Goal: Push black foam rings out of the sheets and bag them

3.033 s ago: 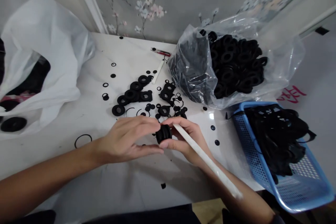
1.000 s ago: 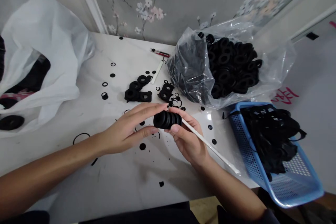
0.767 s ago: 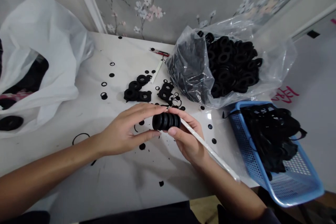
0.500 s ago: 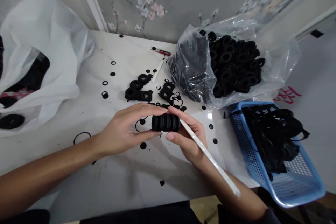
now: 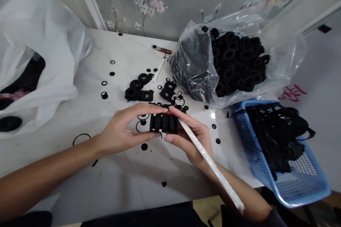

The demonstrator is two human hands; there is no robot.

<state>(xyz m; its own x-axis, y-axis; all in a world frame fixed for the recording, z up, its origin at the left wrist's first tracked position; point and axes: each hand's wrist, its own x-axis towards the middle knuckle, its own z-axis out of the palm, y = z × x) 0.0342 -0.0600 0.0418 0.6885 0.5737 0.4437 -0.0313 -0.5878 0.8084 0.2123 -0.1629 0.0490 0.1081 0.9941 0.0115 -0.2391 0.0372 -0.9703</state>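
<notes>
Both my hands hold a short stack of black rubber rings [image 5: 163, 123] above the white table [image 5: 128, 188]. My left hand [image 5: 128, 126] cups the stack's left end between thumb and fingers. My right hand [image 5: 190, 138] pinches its right end and also grips a long white rod [image 5: 210, 163], which runs down past my right wrist. Thin white lines show between the rings, and the rings seem to sit on the rod, though its part inside them is hidden.
Loose black rings and washers [image 5: 138, 90] lie scattered beyond my hands. A clear plastic bag of black rings [image 5: 234, 60] stands at the back, a white plastic bag [image 5: 39, 42] at left, and a blue mesh basket [image 5: 252, 142] of black pieces at right.
Over the last second the stack has turned more side-on and shifted slightly left between my hands, with gaps now showing between its rings. Fewer rings lie on the table than three seconds ago.
</notes>
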